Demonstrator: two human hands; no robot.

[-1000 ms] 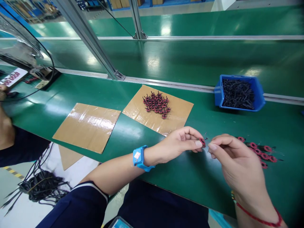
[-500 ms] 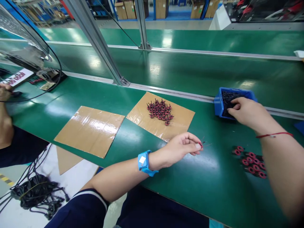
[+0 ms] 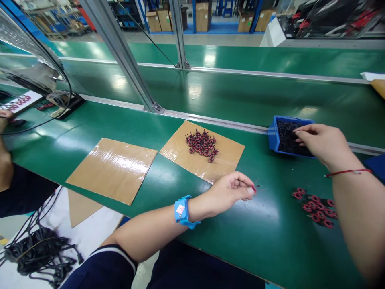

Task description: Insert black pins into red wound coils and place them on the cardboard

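My left hand [image 3: 233,190], with a blue wrist strap, pinches a small red coil [image 3: 254,188] with thin wire leads above the green bench. Over the right side of a blue bin [image 3: 273,138] full of small black pieces [image 3: 288,136] is my right hand [image 3: 320,142]. Its thumb and forefinger are pressed together; whatever is between them is too small to make out. Several red and black coils [image 3: 320,208] lie on the bench below the bin. More coils with black upright legs [image 3: 201,143] are heaped on a cardboard sheet [image 3: 228,154] left of the bin.
Another cardboard sheet [image 3: 112,168] lies to the left. A metal post [image 3: 123,56] rises from the bench's back rail. At the far left are another person's hand [image 3: 5,114] and a fixture [image 3: 61,98]. Bundled black cables [image 3: 37,249] sit at the lower left.
My right hand has lifted slightly out of the black pieces and shows more of its fingertips. My left hand still holds the coil in nearly the same place. The view has shifted slightly.
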